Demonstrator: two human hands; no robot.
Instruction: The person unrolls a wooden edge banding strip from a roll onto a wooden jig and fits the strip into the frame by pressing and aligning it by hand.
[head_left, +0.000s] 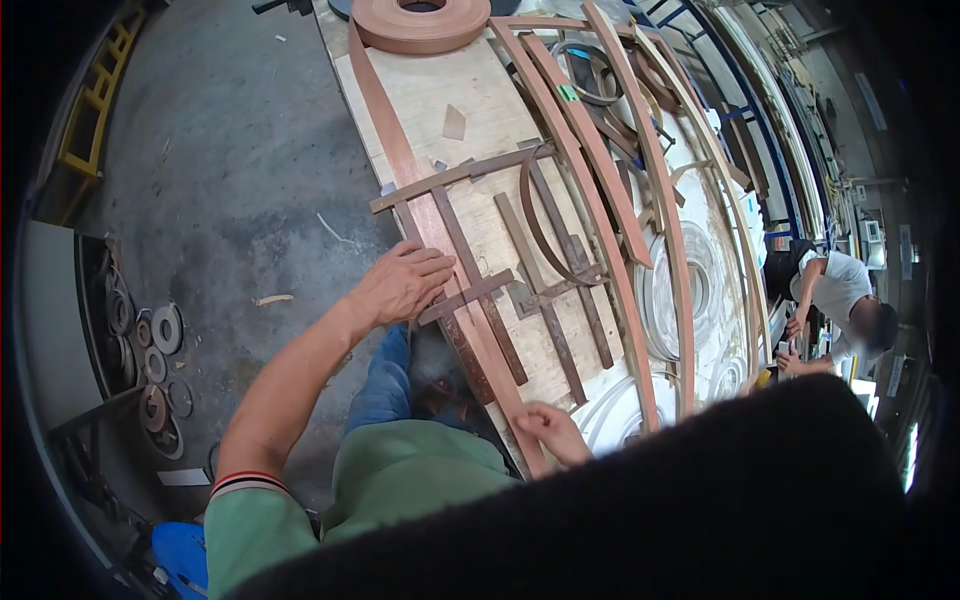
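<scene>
A long reddish-brown strip point(388, 125) runs from a large coil point(422, 28) down the near edge of the workbench. My left hand point(405, 283) lies palm down on this strip, its fingers stretched across it beside a wooden crosspiece point(467, 297). Further down, my right hand point(557, 432) has its fingers bent and pinched at the strip's edge; a dark shape at the bottom partly covers the view near it. Dark wooden bars point(478, 285) form a jig beside the strip. A thin brown band point(530, 205) curves over the bars.
Long curved wooden pieces point(683, 300) lie across the bench, with white coils point(697, 285) beneath. Another person point(845, 295) bends forward at the right. Rolls of banding point(167, 328) sit on a shelf at the left. A yellow frame point(95, 105) stands at the upper left.
</scene>
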